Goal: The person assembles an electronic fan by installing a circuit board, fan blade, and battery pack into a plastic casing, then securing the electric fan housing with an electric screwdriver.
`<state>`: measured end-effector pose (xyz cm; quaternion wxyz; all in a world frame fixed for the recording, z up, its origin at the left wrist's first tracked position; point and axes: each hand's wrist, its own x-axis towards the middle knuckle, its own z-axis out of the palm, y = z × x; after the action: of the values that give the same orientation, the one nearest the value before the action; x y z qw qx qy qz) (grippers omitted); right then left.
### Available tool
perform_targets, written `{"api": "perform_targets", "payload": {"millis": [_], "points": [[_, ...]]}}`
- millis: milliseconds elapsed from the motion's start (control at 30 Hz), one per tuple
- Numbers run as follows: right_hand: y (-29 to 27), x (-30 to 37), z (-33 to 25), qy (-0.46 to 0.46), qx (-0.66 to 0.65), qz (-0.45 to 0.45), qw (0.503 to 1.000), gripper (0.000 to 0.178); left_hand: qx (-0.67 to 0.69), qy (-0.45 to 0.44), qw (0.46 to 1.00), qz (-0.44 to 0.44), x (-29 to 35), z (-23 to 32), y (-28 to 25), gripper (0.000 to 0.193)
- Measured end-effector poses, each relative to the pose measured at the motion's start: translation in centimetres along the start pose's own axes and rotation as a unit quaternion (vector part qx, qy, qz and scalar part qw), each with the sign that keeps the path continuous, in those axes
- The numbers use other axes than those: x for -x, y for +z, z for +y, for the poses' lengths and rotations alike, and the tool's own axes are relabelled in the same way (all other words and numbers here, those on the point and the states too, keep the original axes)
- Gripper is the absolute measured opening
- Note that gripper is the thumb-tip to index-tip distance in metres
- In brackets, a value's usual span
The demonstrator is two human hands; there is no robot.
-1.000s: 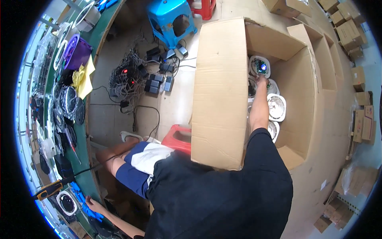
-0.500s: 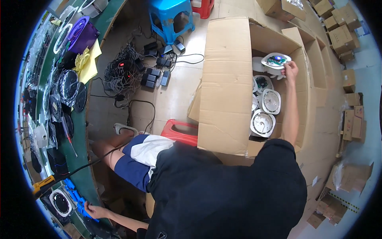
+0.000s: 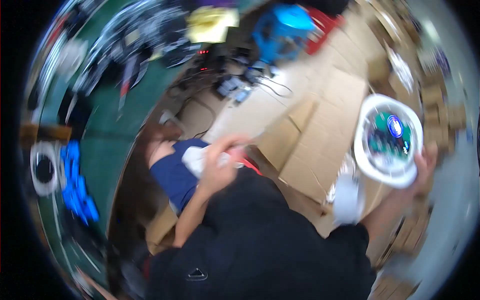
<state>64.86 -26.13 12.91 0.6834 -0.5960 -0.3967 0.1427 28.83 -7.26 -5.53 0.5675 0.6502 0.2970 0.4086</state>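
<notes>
My right hand (image 3: pixel 425 162) grips the rim of a white, rounded-square plastic housing (image 3: pixel 367 142), raised at the right. Its open face shows a green circuit board (image 3: pixel 382 122) with a lit blue-white ring light (image 3: pixel 395 126). A white cylindrical part (image 3: pixel 348 197) sits just below the housing; I cannot tell whether the two are joined. My left hand (image 3: pixel 220 165) is in front of my body, above my lap, with bent fingers smeared by motion. Whether it holds anything does not show.
A cardboard box flap (image 3: pixel 325 145) spreads beside the housing. Blue stool (image 3: pixel 282 32) and red stool (image 3: pixel 325 30) stand far off. Cables and black adapters (image 3: pixel 232 85) lie on the floor. The green workbench (image 3: pixel 130 112) at left bears blue pieces (image 3: pixel 75 180) and a white-framed part (image 3: pixel 45 168).
My right hand has lifted the lit housing out of the carton and brought it nearer. My left hand has left the blue pieces on the bench and come before my body. The view has turned.
</notes>
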Motion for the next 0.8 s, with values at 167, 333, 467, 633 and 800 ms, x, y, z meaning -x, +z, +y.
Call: {"api": "perform_targets", "payload": {"millis": [167,333,467,633,800], "points": [[10.0,-2.0,-0.9,-0.045,-0.101,-0.159,0.981,0.026,0.376,-0.137,0.873,-0.28,-2.8,-1.5,2.5,0.064],[20.5,-3.9,0.6,-0.037,-0.033,-0.359,0.932,0.04,0.427,-0.178,0.845,-0.269,3.2,0.4,-2.9,0.071],[35.7,1.5,0.8,0.047,-0.23,-0.48,0.845,0.044,0.367,-0.124,0.88,-0.276,11.5,-5.8,-8.4,0.081],[47.3,8.1,1.7,0.058,-0.226,-0.611,0.757,0.028,0.232,-0.059,0.96,-0.147,19.3,-1.5,-13.0,0.071],[53.4,11.3,6.0,0.191,-0.276,-0.563,0.755,0.025,-0.052,-0.211,0.94,0.262,24.4,8.9,-18.0,0.033]]}}
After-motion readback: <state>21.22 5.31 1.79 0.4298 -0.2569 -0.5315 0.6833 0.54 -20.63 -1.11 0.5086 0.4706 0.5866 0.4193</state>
